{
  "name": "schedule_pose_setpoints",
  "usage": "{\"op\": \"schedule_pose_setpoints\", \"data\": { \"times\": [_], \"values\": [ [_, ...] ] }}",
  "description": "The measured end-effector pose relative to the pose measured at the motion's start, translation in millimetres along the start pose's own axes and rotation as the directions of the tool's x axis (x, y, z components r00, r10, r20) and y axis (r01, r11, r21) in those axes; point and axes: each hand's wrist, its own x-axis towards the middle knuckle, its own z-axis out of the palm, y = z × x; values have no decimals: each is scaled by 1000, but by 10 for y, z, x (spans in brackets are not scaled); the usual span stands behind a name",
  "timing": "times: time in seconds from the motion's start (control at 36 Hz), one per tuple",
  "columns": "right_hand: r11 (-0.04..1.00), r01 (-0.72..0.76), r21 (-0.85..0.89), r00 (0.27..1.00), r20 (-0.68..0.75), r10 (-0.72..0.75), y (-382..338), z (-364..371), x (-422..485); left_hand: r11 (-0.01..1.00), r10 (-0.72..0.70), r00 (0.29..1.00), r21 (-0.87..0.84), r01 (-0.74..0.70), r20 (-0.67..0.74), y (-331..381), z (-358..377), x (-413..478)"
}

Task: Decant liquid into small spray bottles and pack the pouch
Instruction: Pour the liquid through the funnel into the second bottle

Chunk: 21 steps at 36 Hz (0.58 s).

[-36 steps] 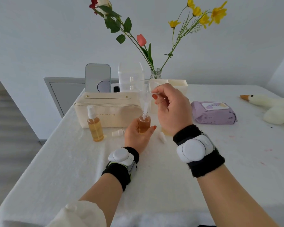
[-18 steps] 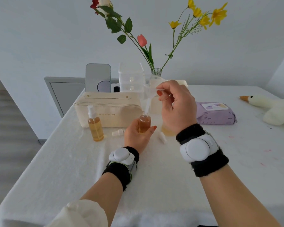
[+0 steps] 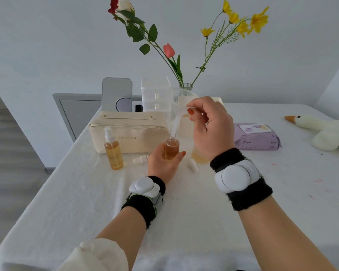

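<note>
While the left hand [image 3: 162, 163] curls its thumb and fingers round a small clear bottle of amber liquid [image 3: 172, 148] and holds it upright, the right hand [image 3: 211, 132] is raised with the wrist bent. Its thumb and forefinger pinch the rim of a clear plastic funnel [image 3: 177, 117], whose spout tip meets the bottle's open mouth. There are two amber bottles: the second, a taller white-pump bottle [image 3: 114, 151], stands before one cream zip pouch [image 3: 133, 132]. Two loose white caps [image 3: 140, 159] lie on the white tablecloth [image 3: 86, 192].
</note>
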Motion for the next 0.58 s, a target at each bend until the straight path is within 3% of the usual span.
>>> {"op": "schedule_pose_setpoints", "data": {
  "times": [0.58],
  "values": [
    [999, -18, 49, 1000, 4, 18, 46, 0, -20, 1000, -17, 1000, -3, 17, 2, 20, -3, -3]
  ]
}}
